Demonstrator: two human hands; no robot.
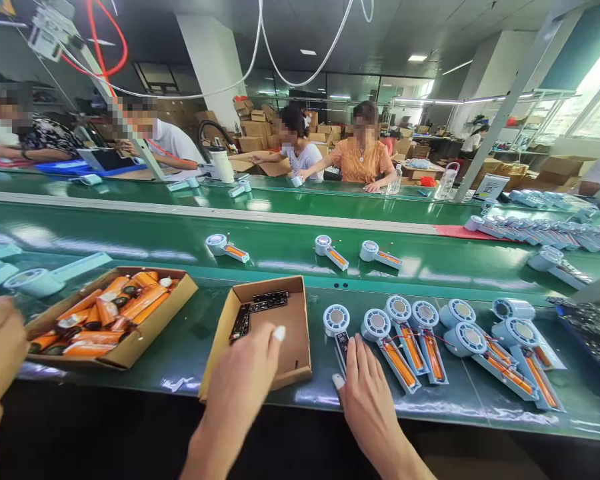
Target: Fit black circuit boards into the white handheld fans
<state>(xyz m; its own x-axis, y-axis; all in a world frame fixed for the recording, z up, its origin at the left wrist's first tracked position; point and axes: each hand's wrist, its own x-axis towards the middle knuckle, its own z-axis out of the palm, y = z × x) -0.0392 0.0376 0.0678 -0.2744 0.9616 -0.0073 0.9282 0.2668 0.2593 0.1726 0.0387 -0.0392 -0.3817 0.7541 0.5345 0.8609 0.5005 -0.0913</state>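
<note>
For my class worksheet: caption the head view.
Left hand over a cardboard tray of circuit boards, right hand touching a blue fan-like device.

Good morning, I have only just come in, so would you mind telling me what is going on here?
A person's right hand is on the handle of a light-blue fan-like unit, where a black circuit board shows. The left hand is over a cardboard tray holding more black boards; whether it grips one is unclear. Similar units lie to the right. At far left, another person's hand is beside a carton of orange cylinders.
</note>
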